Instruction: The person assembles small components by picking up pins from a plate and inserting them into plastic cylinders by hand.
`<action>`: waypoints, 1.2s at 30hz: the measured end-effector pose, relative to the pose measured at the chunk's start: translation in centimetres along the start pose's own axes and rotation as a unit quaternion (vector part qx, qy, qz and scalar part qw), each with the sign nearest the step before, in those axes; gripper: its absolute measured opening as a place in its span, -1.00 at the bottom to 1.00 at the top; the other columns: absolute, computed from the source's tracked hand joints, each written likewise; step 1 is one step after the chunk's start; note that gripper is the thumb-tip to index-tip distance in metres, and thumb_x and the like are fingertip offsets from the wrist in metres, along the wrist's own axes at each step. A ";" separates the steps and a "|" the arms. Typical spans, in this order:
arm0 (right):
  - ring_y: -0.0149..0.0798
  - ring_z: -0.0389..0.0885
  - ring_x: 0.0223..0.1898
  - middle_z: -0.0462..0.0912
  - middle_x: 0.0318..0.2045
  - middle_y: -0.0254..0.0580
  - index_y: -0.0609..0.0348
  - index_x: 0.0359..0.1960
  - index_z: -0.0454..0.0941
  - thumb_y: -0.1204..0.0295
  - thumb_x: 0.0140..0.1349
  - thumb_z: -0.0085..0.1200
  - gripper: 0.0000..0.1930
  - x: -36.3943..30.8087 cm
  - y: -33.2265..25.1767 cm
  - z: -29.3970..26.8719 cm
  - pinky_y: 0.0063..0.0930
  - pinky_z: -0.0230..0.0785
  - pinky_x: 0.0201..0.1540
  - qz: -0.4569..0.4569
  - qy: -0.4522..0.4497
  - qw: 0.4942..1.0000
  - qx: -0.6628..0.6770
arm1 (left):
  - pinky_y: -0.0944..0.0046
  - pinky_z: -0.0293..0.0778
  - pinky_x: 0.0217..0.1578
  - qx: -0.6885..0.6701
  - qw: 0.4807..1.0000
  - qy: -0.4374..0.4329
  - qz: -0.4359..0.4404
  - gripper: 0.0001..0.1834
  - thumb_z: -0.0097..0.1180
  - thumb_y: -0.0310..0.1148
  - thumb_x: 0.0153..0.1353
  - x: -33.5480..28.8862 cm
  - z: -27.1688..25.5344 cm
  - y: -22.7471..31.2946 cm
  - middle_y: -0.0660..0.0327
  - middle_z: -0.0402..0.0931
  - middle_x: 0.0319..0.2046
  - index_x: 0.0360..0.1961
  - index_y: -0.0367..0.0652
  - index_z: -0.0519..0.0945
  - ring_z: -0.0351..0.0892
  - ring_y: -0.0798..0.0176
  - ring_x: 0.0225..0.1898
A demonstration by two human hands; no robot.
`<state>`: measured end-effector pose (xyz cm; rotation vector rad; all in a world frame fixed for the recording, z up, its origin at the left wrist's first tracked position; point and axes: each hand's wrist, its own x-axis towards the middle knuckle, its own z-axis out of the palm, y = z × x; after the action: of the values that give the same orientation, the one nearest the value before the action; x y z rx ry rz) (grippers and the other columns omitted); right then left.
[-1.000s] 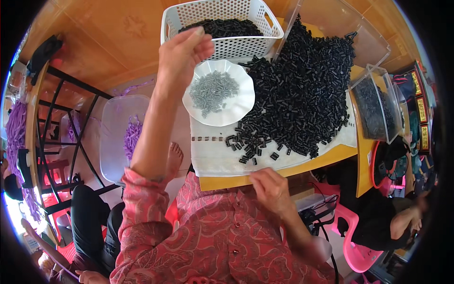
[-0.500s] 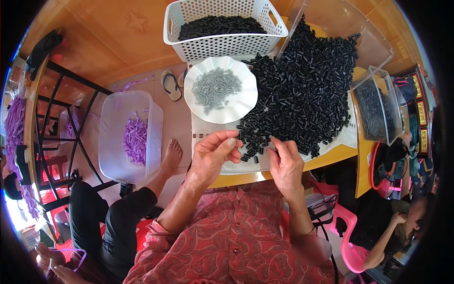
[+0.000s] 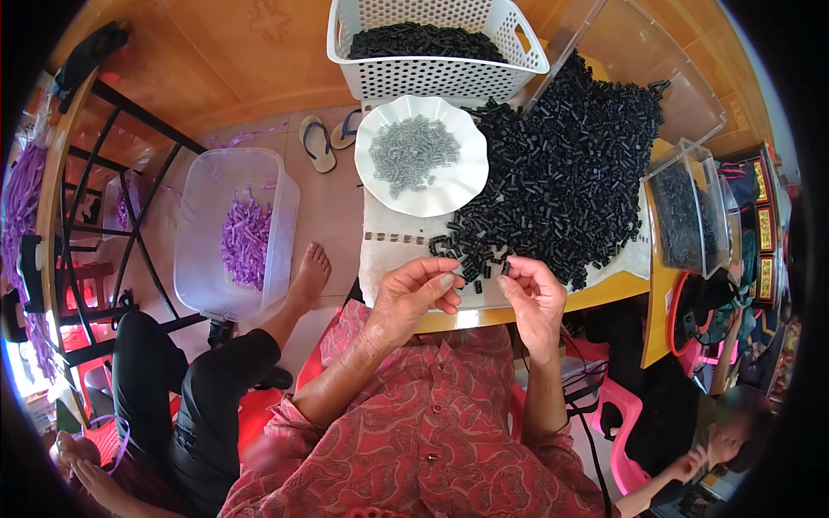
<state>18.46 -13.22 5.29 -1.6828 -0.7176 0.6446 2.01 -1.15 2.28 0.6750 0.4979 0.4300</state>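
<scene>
Black pieces lie heaped on the tabletop, their near edge under both hands, where the left hand and right hand each pinch small pieces, best gripped lightly at the fingertips and kept low.

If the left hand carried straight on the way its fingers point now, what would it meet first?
The left hand points right, toward the right hand, fingertips nearly meeting over the small black pieces at the pile's near edge. It would probably meet the right hand's fingers first, though depth is unclear.
</scene>
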 end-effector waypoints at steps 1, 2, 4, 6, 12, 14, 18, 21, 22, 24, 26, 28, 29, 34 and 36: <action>-0.59 0.45 -0.41 0.54 -0.38 -0.40 0.29 -0.12 0.56 0.69 0.13 0.20 -0.74 -0.1 -0.2 0.1 -0.70 0.35 -0.32 0.000 -0.001 1.000 -0.001 | 0.35 0.60 -0.28 0.008 1.000 0.000 0.000 -0.72 0.03 -0.47 0.33 0.0 0.0 -0.1 0.12 0.60 -0.20 0.04 -0.29 0.51 0.61 0.35 -0.30; -0.59 0.45 -0.40 0.54 -0.38 -0.39 0.29 -0.13 0.56 0.70 0.12 0.20 -0.73 -0.2 -0.5 0.3 -0.71 0.35 -0.31 0.016 -0.009 0.999 0.041 | 0.35 0.60 -0.28 0.007 1.000 0.002 0.001 -0.72 0.03 -0.47 0.33 -0.1 0.1 -0.1 0.12 0.60 -0.20 0.04 -0.29 0.51 0.61 0.35 -0.30; -0.58 0.45 -0.38 0.55 -0.38 -0.38 0.29 -0.13 0.56 0.71 0.11 0.20 -0.73 -0.4 -1.1 0.5 -0.71 0.35 -0.30 0.032 -0.019 0.996 0.083 | 0.36 0.60 -0.27 0.029 1.000 0.002 -0.004 -0.72 0.04 -0.47 0.33 -0.3 0.2 -0.2 0.12 0.60 -0.19 0.04 -0.29 0.50 0.61 0.35 -0.30; -0.58 0.46 -0.37 0.55 -0.37 -0.37 0.28 -0.12 0.57 0.72 0.10 0.20 -0.72 -0.7 -1.3 0.5 -0.72 0.34 -0.28 0.056 -0.041 0.993 0.095 | 0.36 0.60 -0.27 0.032 0.999 -0.003 -0.001 -0.71 0.05 -0.47 0.32 -0.3 0.4 -0.3 0.12 0.60 -0.19 0.04 -0.29 0.50 0.61 0.36 -0.29; -0.57 0.43 -0.39 0.49 -0.28 -0.35 0.30 -0.15 0.58 0.73 0.07 0.23 -0.71 -1.5 -1.3 1.8 -0.73 0.31 -0.32 0.018 -0.078 0.994 0.072 | 0.38 0.57 -0.25 0.055 0.998 -0.018 -0.002 -0.69 0.07 -0.47 0.31 -0.5 0.7 -0.5 0.16 0.59 -0.17 0.07 -0.31 0.49 0.59 0.40 -0.29; -0.58 0.42 -0.39 0.47 -0.26 -0.35 0.29 -0.15 0.59 0.73 0.06 0.23 -0.71 -1.7 -0.8 2.4 -0.73 0.30 -0.34 0.002 -0.082 0.994 0.066 | 0.39 0.57 -0.25 0.051 0.998 -0.022 -0.006 -0.68 0.07 -0.48 0.31 -0.6 0.6 -0.6 0.17 0.59 -0.17 0.08 -0.31 0.48 0.58 0.42 -0.29; -0.59 0.39 -0.40 0.44 -0.23 -0.34 0.26 -0.15 0.61 0.74 0.06 0.23 -0.71 -1.6 -0.8 2.9 -0.73 0.27 -0.37 -0.020 -0.090 0.994 0.054 | 0.40 0.56 -0.23 0.039 0.999 -0.022 0.023 -0.66 0.10 -0.54 0.27 -0.5 0.3 -1.0 0.21 0.59 -0.18 0.08 -0.27 0.51 0.57 0.42 -0.30; -0.58 0.42 -0.40 0.45 -0.22 -0.32 0.27 -0.14 0.60 0.74 0.08 0.20 -0.71 -1.6 -1.2 3.1 -0.72 0.29 -0.36 -0.022 -0.101 0.993 0.057 | 0.40 0.56 -0.22 0.023 0.999 -0.016 0.043 -0.66 0.11 -0.58 0.25 -0.5 0.3 -1.1 0.23 0.59 -0.19 0.07 -0.25 0.52 0.58 0.41 -0.31; -0.57 0.43 -0.39 0.46 -0.21 -0.31 0.27 -0.13 0.60 0.74 0.10 0.19 -0.72 -1.6 -1.4 3.2 -0.72 0.31 -0.35 -0.016 -0.106 0.992 0.069 | 0.41 0.56 -0.22 0.016 0.998 -0.017 0.054 -0.65 0.10 -0.59 0.24 -0.5 0.3 -1.1 0.24 0.59 -0.19 0.07 -0.25 0.53 0.58 0.41 -0.30; -0.55 0.46 -0.38 0.47 -0.20 -0.30 0.28 -0.13 0.60 0.73 0.11 0.17 -0.73 -1.8 -1.8 3.2 -0.70 0.33 -0.35 -0.012 -0.097 0.993 0.071 | 0.40 0.56 -0.22 0.025 0.998 -0.010 0.059 -0.66 0.10 -0.60 0.24 -0.5 0.2 -1.2 0.23 0.59 -0.20 0.07 -0.25 0.53 0.58 0.40 -0.29; -0.53 0.48 -0.37 0.48 -0.20 -0.29 0.29 -0.13 0.59 0.73 0.13 0.15 -0.74 -2.0 -2.0 3.0 -0.68 0.35 -0.34 -0.008 -0.087 0.994 0.073 | 0.39 0.57 -0.21 0.034 0.997 -0.004 0.064 -0.66 0.09 -0.61 0.25 -0.5 0.1 -1.2 0.23 0.59 -0.20 0.06 -0.26 0.53 0.58 0.39 -0.28; -0.53 0.46 -0.36 0.49 -0.24 -0.28 0.32 -0.17 0.59 0.72 0.14 0.13 -0.79 -2.0 -2.0 2.2 -0.68 0.35 -0.31 -0.055 -0.022 0.996 -0.061 | 0.36 0.60 -0.19 0.002 0.999 -0.008 0.051 -0.68 0.09 -0.60 0.25 -0.4 0.0 -1.0 0.27 0.54 -0.24 0.04 -0.24 0.55 0.59 0.38 -0.22; -0.53 0.46 -0.36 0.49 -0.24 -0.28 0.32 -0.17 0.59 0.72 0.14 0.13 -0.79 -1.9 -1.6 1.7 -0.68 0.35 -0.31 -0.055 -0.019 0.996 -0.063 | 0.36 0.60 -0.19 0.002 0.999 -0.011 0.050 -0.68 0.09 -0.60 0.25 -0.5 0.0 -1.0 0.27 0.54 -0.24 0.04 -0.24 0.55 0.59 0.38 -0.22; -0.50 0.47 -0.41 0.53 -0.32 -0.26 0.31 -0.22 0.59 0.69 0.16 0.13 -0.85 -1.4 -0.6 0.4 -0.64 0.34 -0.37 -0.117 0.062 0.965 -0.225 | 0.33 0.61 -0.17 -0.018 0.999 0.007 0.036 -0.73 0.07 -0.59 0.27 -0.6 0.2 -0.8 0.22 0.55 -0.22 0.00 -0.27 0.56 0.60 0.34 -0.21; -0.50 0.47 -0.41 0.53 -0.31 -0.26 0.32 -0.23 0.59 0.70 0.14 0.14 -0.84 -1.2 -1.2 0.6 -0.64 0.33 -0.37 -0.123 0.066 0.959 -0.248 | 0.33 0.61 -0.16 -0.032 0.999 0.004 0.035 -0.74 0.06 -0.59 0.27 -0.5 0.1 -0.8 0.21 0.56 -0.22 -0.01 -0.27 0.56 0.60 0.34 -0.21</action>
<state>17.02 -13.53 6.40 -2.0240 -1.0312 0.1776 1.84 -1.98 1.92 0.6314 0.4674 0.5131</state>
